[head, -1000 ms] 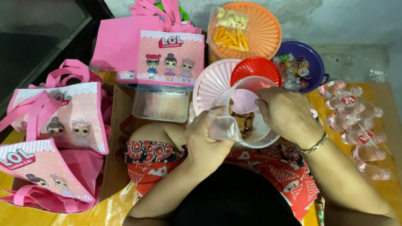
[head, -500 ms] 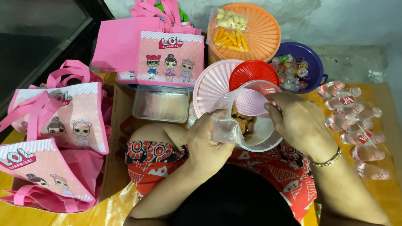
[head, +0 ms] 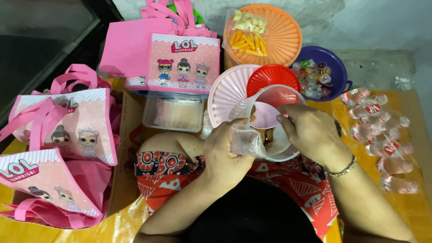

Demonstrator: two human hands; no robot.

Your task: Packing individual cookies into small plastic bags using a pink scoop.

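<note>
Between two hands point(head: 227, 155) point(head: 310, 132), one clear bag point(head: 247, 139)

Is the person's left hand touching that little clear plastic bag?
Touching. The head view shows the left hand gripping the clear plastic bag, fingers pinching its edge.

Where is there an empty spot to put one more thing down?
Bare yellow mat shows right of the purple bowl, above the small bottles, and at the bottom left below the pink bags. The middle is crowded: both hands, left hand and right hand, work over the white bowl, hemmed by lids and the clear box.
</note>
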